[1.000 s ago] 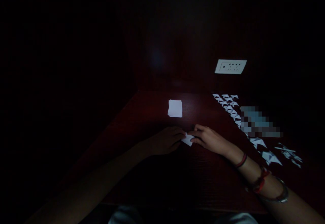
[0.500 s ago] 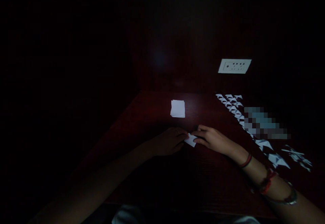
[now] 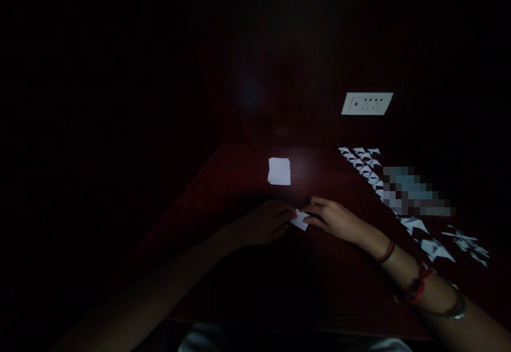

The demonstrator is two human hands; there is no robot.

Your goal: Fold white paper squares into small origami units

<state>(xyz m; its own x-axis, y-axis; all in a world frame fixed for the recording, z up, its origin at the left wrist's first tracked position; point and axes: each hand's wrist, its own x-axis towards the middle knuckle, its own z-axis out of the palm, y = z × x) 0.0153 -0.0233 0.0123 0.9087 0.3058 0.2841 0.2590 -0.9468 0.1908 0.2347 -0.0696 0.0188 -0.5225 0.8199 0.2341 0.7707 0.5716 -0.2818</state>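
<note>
A small folded piece of white paper (image 3: 300, 221) lies on the dark red table between my two hands. My left hand (image 3: 266, 223) pinches its left side, with the fingertips pressed on the upper left corner. At the right edge, my right hand (image 3: 332, 217) grips the same paper between thumb and fingers. Both hands stay low, close to the table top. Beyond them sits a stack of square white paper sheets (image 3: 279, 171), slightly uneven at the edges. The fingertips cover part of the folded paper.
Along the right run rows of folded white paper shapes (image 3: 367, 171), with larger ones (image 3: 437, 249) nearer me. Thin white paper strips (image 3: 466, 244) lie beyond those. A blurred-out patch hides something there. A white socket panel (image 3: 367, 104) is on the back wall. The room is very dark.
Almost nothing differs. Both hands keep their hold on the folded paper in the same place, and the view has shifted very slightly.
</note>
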